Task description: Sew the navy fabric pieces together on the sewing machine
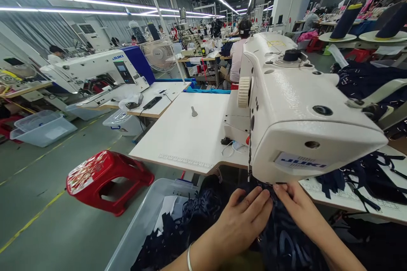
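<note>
A navy patterned garment piece (288,237) hangs below the head of a white sewing machine (314,110), its upper edge gathered close under the machine. My left hand (243,222), with a bangle at the wrist, is closed on the dark fabric, fingers bent over its top. Beside it, my right hand (294,199) pinches the same fabric near the machine's underside; its fingertips are partly hidden by the machine head. The needle area cannot be made out. More navy pieces with straps (178,228) lie to the left in a clear plastic bin (133,224).
The white machine table (190,135) bears a small grey metal piece (193,111). A red stool (108,178) stands on the floor at left. Navy straps (359,173) and a dark phone-like slab (386,184) lie on the right-hand table. Another sewing machine (95,70) stands farther left.
</note>
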`<state>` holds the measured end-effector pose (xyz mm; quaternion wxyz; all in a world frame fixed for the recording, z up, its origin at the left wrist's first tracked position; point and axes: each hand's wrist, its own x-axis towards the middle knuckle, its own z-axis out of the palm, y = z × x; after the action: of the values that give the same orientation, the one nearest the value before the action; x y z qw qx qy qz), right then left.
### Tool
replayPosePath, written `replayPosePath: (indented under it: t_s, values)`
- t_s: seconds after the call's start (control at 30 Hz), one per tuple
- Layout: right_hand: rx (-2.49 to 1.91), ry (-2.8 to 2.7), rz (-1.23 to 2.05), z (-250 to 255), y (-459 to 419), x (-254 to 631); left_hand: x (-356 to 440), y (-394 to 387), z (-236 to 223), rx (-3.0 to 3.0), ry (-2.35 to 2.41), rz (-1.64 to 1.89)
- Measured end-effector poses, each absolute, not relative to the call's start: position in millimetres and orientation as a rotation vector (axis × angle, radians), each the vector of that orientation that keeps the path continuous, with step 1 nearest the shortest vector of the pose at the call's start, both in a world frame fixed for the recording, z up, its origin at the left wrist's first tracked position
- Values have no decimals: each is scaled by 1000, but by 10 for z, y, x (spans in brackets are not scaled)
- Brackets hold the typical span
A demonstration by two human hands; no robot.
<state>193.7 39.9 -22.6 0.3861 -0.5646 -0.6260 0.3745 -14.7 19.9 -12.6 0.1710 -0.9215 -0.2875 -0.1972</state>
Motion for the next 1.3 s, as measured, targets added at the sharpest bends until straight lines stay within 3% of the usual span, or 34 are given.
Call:
replayPosePath:
  t_s: [0.47, 0.8, 1.3]
  values:
    - [-1728, -1729, 751, -242, 547, 1961, -186, 253, -146, -2616, -917, -579]
    - [-1757, -1744, 783, -165, 513, 1945, -195, 256, -93, -2658, -918, -585]
    - [-1608, -1532, 668, -264, 602, 2064, -167, 359, -369, -2483, -960, -980]
